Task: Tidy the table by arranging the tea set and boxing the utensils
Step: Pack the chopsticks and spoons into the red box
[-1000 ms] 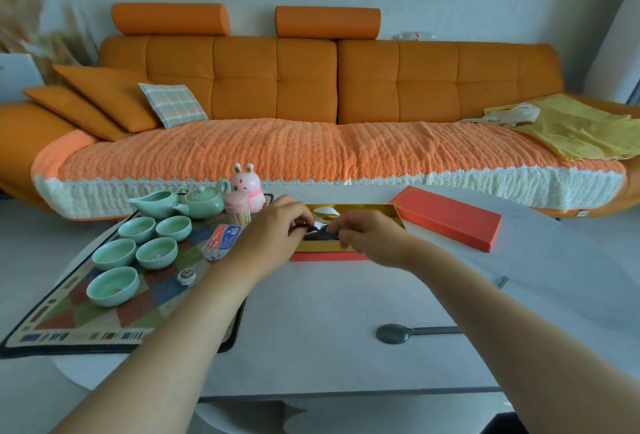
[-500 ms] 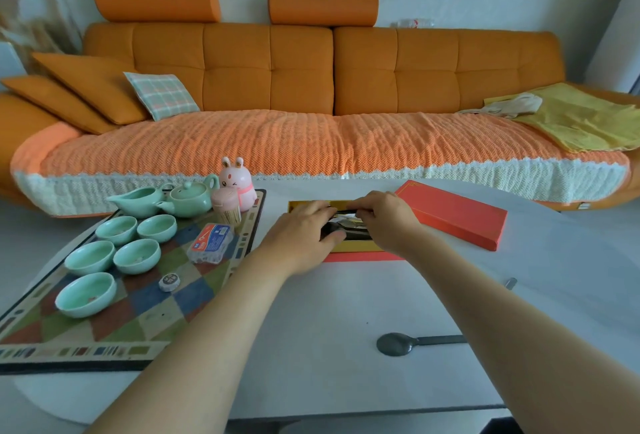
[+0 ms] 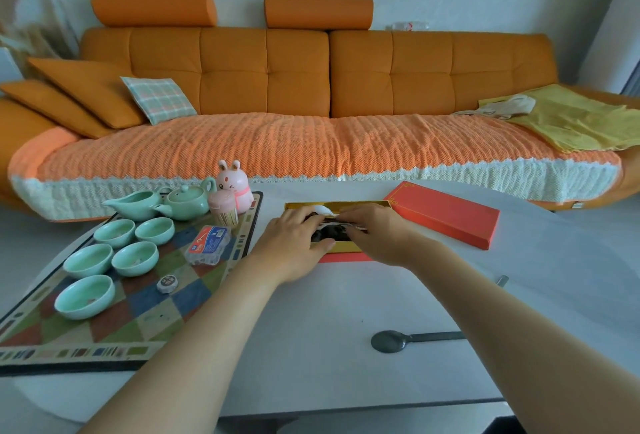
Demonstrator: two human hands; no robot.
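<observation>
The open utensil box [image 3: 363,205], gold inside and red underneath, lies on the white table beyond its middle. Both hands are over it. My left hand [image 3: 294,243] lies across the box's left part, fingers fairly straight, thumb along the front rim. My right hand [image 3: 379,236] reaches in from the right and pinches a dark utensil [image 3: 329,233] lying in the box. A white piece [image 3: 325,209] shows at the box's back. The red lid [image 3: 446,213] lies to the right. A dark spoon [image 3: 391,342] lies on the table near my right forearm.
On the checked mat [image 3: 114,326] at left stand a green teapot [image 3: 185,203], a pitcher [image 3: 135,205], several green cups [image 3: 85,296], a pink rabbit figure [image 3: 233,184], a toothpick jar [image 3: 224,208] and a small plastic box [image 3: 207,246]. Another utensil end [image 3: 502,280] shows at right. An orange sofa stands behind.
Both hands have lowered the dark utensil into the box and now lie flatter over it. The view has shifted slightly.
</observation>
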